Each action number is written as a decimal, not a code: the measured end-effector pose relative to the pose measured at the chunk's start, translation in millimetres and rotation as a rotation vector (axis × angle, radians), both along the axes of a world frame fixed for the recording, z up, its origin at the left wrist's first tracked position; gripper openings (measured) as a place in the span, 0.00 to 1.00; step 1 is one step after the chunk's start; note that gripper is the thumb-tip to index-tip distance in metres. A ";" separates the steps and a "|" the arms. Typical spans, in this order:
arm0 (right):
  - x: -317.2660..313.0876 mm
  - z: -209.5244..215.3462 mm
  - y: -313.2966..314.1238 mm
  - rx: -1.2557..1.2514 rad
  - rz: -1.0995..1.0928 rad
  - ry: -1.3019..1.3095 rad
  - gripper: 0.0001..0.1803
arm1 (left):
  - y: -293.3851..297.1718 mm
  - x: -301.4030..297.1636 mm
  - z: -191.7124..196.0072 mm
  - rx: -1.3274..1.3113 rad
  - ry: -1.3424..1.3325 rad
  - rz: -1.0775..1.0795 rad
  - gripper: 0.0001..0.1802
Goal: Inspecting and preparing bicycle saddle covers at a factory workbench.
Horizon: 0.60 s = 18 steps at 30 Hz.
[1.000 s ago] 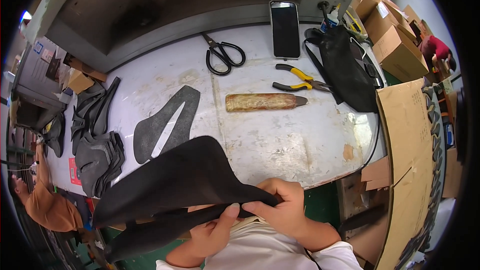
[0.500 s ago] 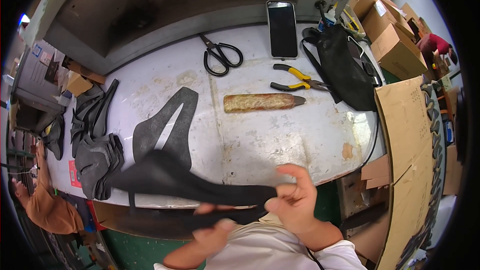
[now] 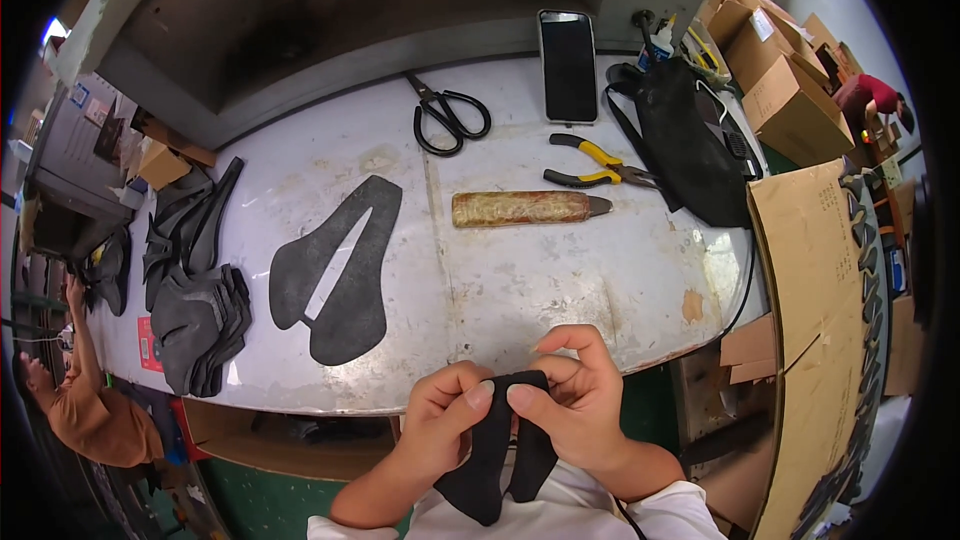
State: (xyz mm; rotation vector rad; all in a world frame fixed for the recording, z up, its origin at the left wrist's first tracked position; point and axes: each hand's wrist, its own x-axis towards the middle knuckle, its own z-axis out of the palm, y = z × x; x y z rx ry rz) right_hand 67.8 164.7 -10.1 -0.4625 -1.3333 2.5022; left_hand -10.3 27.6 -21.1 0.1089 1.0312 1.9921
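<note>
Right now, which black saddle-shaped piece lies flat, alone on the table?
The split black piece left of centre; another is in both hands, others are stacked at the left edge.

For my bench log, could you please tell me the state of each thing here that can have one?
Black split piece: pinched by left hand and right hand, hanging down.
Scissors: blades closed, lying flat.
Pliers: handles spread.
Phone: screen dark.
Flat black cut-out: lying flat on the table.
Black bag: slumped.

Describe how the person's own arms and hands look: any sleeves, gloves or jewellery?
Both the left hand and the right hand are bare, without gloves; no rings or watch show. The forearms are uncovered too. A white garment shows at the bottom edge, so the sleeves must be short.
</note>
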 end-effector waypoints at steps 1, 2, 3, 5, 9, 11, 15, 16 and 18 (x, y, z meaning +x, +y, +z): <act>0.4 0.2 1.1 0.001 0.009 0.005 0.22 | 0.5 -0.4 -2.3 0.031 0.006 0.006 0.15; -0.1 2.4 1.0 0.000 0.012 0.005 0.22 | 1.2 -0.5 -2.2 0.029 0.006 0.009 0.15; -0.5 5.8 0.9 -0.080 0.026 -0.010 0.22 | 1.7 -0.5 -2.0 0.008 0.071 0.011 0.15; -2.3 8.3 3.9 -0.156 0.040 -0.023 0.23 | 1.4 -1.9 -5.8 -0.009 0.138 0.013 0.15; -4.3 0.7 6.5 0.275 0.066 -0.008 0.23 | -1.4 -4.5 -11.0 0.016 0.246 -0.003 0.07; -6.2 -8.3 2.4 0.663 0.011 0.110 0.18 | -0.5 -3.1 -11.5 -0.001 0.243 -0.042 0.11; -16.9 -11.5 -0.1 -0.034 -0.170 -0.099 0.08 | -0.7 -10.2 -2.8 -0.129 0.009 -0.027 0.12; -15.2 -11.9 4.4 -0.039 -0.160 -0.100 0.08 | -2.0 -12.7 -2.4 -0.133 0.008 -0.017 0.12; -4.3 -7.7 19.4 0.303 0.228 -0.102 0.08 | -2.6 -13.9 0.0 -0.136 -0.131 -0.067 0.10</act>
